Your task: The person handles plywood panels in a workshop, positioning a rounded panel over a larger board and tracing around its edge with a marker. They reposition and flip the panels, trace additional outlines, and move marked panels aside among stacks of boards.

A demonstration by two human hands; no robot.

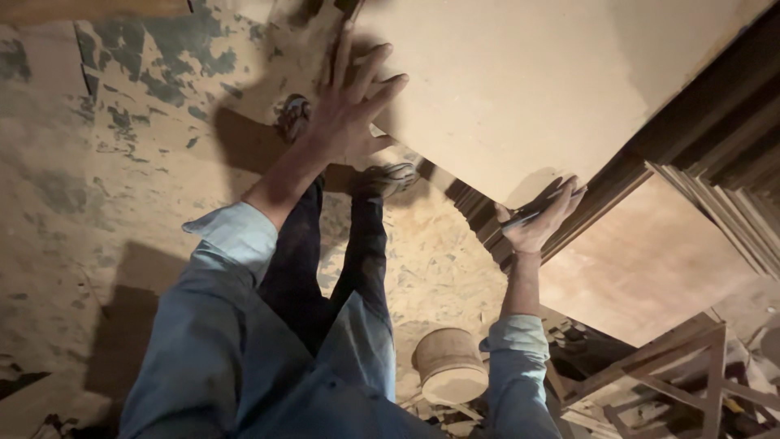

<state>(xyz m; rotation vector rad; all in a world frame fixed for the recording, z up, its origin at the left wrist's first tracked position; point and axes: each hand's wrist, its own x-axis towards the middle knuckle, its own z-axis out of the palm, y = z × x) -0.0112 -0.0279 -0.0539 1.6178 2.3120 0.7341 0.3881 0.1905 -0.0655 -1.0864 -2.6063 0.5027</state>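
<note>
A large pale wooden board [520, 81] fills the upper middle and right of the head view, tilted, with its lower edge running down to the right. My left hand [349, 106] lies flat with fingers spread on the board's left edge. My right hand [538, 218] presses against the board's lower edge and holds a dark pen or pencil [540, 210] between its fingers. Both arms wear rolled blue sleeves. My dark trousers and sandalled feet [382, 179] show below the board.
The floor [97, 162] is worn, patchy and dusty with sawdust. A stack of boards and thin sheets [723, 187] leans at the right. A round wooden drum-like object [448, 366] sits low in the middle, beside a wooden frame [666, 366].
</note>
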